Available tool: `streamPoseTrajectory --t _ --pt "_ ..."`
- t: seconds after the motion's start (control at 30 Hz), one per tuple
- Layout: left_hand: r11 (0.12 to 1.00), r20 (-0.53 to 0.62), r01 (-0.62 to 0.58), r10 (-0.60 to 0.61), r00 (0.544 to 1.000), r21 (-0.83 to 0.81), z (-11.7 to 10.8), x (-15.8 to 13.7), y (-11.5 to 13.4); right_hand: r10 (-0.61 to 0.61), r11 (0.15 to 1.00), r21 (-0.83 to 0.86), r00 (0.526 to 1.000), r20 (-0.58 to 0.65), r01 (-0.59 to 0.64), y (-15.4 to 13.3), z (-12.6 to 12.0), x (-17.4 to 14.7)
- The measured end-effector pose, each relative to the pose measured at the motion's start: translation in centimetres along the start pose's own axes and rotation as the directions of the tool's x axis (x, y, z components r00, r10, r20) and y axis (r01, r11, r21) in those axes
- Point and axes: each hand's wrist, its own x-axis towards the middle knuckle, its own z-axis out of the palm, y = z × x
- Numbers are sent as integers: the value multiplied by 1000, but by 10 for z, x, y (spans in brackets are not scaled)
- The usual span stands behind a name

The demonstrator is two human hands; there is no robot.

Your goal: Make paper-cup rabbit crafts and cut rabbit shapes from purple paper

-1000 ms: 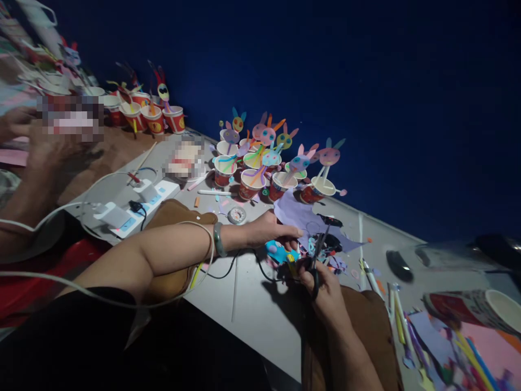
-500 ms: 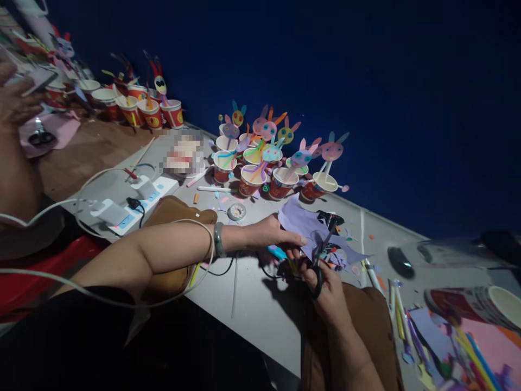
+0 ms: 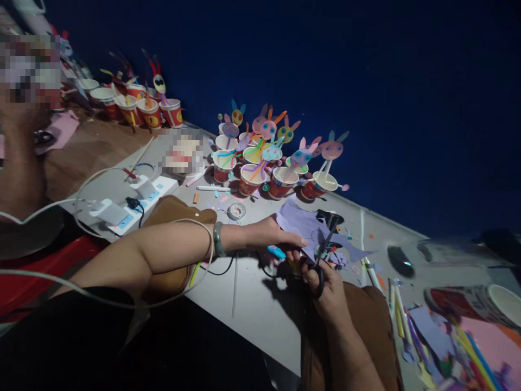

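Pinched in my left hand [image 3: 280, 234] is a ragged sheet of purple paper [image 3: 299, 220], thumb on top and fingers underneath. Black-handled scissors [image 3: 320, 271] are in my right hand [image 3: 328, 288], with fingers through the handle loops. Their blades reach up and away across the paper's right part, where a strip trails off to the right. A green-grey bangle [image 3: 218, 240] circles my left wrist. Behind the paper stand several red paper cups [image 3: 284, 184] holding paper rabbit figures [image 3: 302, 157] with long ears.
At left lie a white power strip [image 3: 160, 190] with chargers and a looping cable [image 3: 175, 297]. A round dial [image 3: 236, 212] and paper scraps lie midtable. A black mouse [image 3: 400, 262] and a tipped cup [image 3: 464, 304] are rightward. Another person's arm [image 3: 22, 163] is far left.
The other person's hand at far left has lifted. My hands keep nearly the same place; the scissors and the paper's trailing strip have shifted slightly right.
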Motion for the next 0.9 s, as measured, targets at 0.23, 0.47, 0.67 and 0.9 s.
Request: streamPoseTrajectory --t 0.23,0.47,0.67,0.9 --pt "999 -12 12 -13 1000 -45 3 -2 5 -8 1000 5 1000 -6 8 3 -2 0" --pt "996 -12 -22 21 1000 -84 2 1 6 -26 999 -20 1000 3 26 3 -4 1" --pt "994 -23 -42 40 999 -103 -1 5 2 -32 999 -12 999 4 32 1 -4 2" --pt "995 -14 -75 75 997 -62 -3 5 1 -1 1000 11 1000 -4 1 2 -4 0"
